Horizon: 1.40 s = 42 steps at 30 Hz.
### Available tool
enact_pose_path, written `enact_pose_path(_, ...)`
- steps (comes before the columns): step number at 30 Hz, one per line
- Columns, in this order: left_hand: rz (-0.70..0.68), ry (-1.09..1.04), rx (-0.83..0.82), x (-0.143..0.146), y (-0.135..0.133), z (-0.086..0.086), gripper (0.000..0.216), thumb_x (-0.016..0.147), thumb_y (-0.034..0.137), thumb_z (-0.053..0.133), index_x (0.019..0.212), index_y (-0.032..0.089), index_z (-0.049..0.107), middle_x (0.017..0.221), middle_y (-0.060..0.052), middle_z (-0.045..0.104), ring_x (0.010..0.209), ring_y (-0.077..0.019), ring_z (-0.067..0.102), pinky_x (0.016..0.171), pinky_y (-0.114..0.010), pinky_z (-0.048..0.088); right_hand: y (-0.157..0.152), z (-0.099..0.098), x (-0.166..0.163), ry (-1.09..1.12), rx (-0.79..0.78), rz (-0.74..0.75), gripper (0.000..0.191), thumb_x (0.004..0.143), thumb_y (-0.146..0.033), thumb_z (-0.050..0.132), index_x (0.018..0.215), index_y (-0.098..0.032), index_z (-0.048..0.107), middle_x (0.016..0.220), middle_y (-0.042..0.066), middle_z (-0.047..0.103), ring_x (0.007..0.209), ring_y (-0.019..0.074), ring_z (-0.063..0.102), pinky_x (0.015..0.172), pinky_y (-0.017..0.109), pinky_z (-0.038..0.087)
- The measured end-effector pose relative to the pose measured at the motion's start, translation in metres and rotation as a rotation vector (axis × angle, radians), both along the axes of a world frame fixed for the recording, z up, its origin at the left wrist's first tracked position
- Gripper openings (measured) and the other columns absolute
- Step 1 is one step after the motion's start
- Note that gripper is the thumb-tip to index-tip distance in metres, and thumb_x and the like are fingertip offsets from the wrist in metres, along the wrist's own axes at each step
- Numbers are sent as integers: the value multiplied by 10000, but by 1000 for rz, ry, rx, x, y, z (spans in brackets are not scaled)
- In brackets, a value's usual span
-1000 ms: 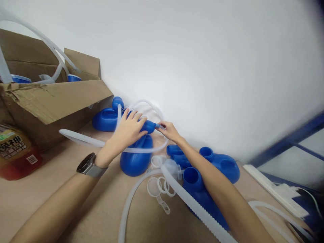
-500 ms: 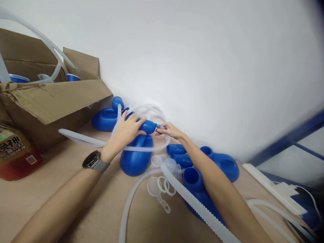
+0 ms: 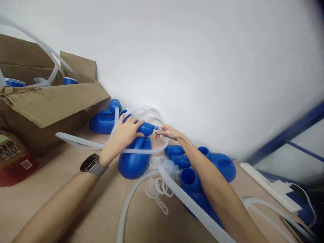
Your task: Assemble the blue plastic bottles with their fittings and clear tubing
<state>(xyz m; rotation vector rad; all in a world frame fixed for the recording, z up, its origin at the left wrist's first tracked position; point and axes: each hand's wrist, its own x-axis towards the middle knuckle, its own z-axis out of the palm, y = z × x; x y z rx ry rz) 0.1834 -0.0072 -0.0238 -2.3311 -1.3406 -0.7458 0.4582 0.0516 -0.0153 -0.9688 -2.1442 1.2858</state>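
Note:
My left hand (image 3: 126,134), with a watch on its wrist, is wrapped round the neck of a blue plastic bottle (image 3: 135,158) that stands on the tan tabletop against the white wall. My right hand (image 3: 168,132) pinches the end of a thin clear tube (image 3: 149,111) at the small nozzle of the bottle's blue cap (image 3: 147,128). The tube loops behind and around the bottle.
Two or three more blue bottles (image 3: 217,167) lie under my right forearm, another (image 3: 102,121) by the wall. A corrugated white hose (image 3: 192,206) and clear plastic rings (image 3: 157,187) lie in front. An open cardboard box (image 3: 45,101) stands left, a red-labelled bottle (image 3: 12,158) at its foot. A white power strip (image 3: 270,189) lies right.
Both hands keep their grip on the bottle and tube. The view has shifted slightly right and down; my right fingers have edged a little closer to the nozzle.

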Motion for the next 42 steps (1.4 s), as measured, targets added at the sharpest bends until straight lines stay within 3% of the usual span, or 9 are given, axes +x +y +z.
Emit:
enact_pose_path(8,-3,57,48,-1,2,0,552,951,410,781,1435,169,665,1250,-165,751,1250,-381,667,1292,-651,235,-4,3,-4,23,12,-54,555,786,-677,836,991,-163,808,972,92,800,926,232,714,888,378,550)
enact_pose_path(13,-73,103,111,1,4,-2,511,964,353,749,1397,104,644,1290,-211,729,1290,-380,651,1302,-600,247,-11,2,-29,23,377,-193,615,815,-546,845,1311,-200,735,1228,108,755,1072,246,698,980,401,541)
enact_pose_path(17,-83,138,96,2,6,-5,519,993,344,715,1402,41,609,1229,-231,731,1238,-377,667,1288,-561,279,-14,0,-36,-75,545,-265,495,871,-546,788,1216,-192,776,1187,104,772,1027,250,698,932,381,521)
enact_pose_path(20,-57,164,67,2,4,-5,535,997,353,724,1415,50,583,1270,-234,710,1228,-376,655,1219,-530,381,-12,-1,-32,-166,553,-282,429,885,-592,756,1021,-187,792,864,21,731,791,183,623,782,313,461)
enact_pose_path(23,-19,146,-6,2,1,-3,512,1002,352,726,1416,100,563,1320,-201,688,1247,-347,632,966,-410,554,-11,-4,-30,-210,562,-345,459,853,-631,762,764,-188,684,639,-48,549,648,132,474,666,282,352)
enact_pose_path(27,10,122,-66,2,0,-3,534,1011,379,714,1447,136,526,1357,-166,669,1298,-322,600,657,-327,541,-12,-9,-33,-174,560,-436,551,770,-675,799,639,-209,536,589,-73,453,629,115,394,640,280,289)
enact_pose_path(36,-54,-38,-126,2,7,-8,531,1004,315,720,1454,106,533,1377,-199,667,1313,-340,612,1088,-430,521,-8,-15,-26,-103,421,-542,707,832,-811,647,576,-256,290,559,-76,246,588,104,268,565,291,208)
enact_pose_path(39,-74,-48,-138,2,7,-8,582,996,285,718,1511,136,492,1448,-192,632,1391,-338,569,1111,-428,518,-9,-16,-24,-141,296,-381,681,879,-840,571,615,-221,469,559,-47,421,555,108,391,526,268,296)
enact_pose_path(42,-58,-47,-124,1,8,-8,585,1002,297,694,1526,145,483,1458,-199,616,1422,-373,527,1135,-474,499,-12,-22,-31,-146,189,-250,678,907,-832,547,1036,-181,686,855,43,685,672,149,592,513,247,435)
